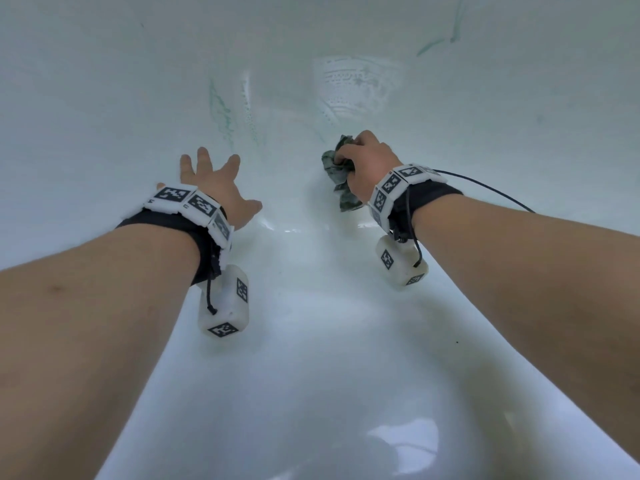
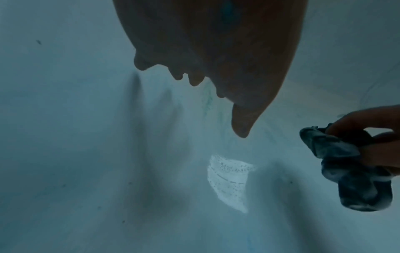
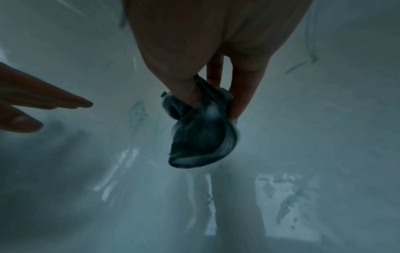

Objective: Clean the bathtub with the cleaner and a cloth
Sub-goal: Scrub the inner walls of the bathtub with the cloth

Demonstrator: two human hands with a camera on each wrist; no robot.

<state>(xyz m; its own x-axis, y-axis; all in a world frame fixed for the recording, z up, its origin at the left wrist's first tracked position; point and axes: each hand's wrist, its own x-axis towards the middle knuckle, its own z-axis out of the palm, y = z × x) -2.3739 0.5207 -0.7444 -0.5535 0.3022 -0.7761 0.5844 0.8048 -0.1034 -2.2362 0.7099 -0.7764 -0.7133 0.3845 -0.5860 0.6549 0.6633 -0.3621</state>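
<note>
Crumpled dark grey-green cloth [image 1: 337,171], damp w/ white suds, bunched in right hand [image 1: 369,162]; fingers and thumb clamp its top, long axis runs down from the fist, loose end hanging toward the floor of the glossy white bathtub [image 1: 311,341]. Left hand [image 1: 218,183] splayed, fingers apart, holding nothing, near tub wall. Inside tub: white foam patch [image 1: 356,86] and green streaks [image 1: 221,114] on far wall.
</note>
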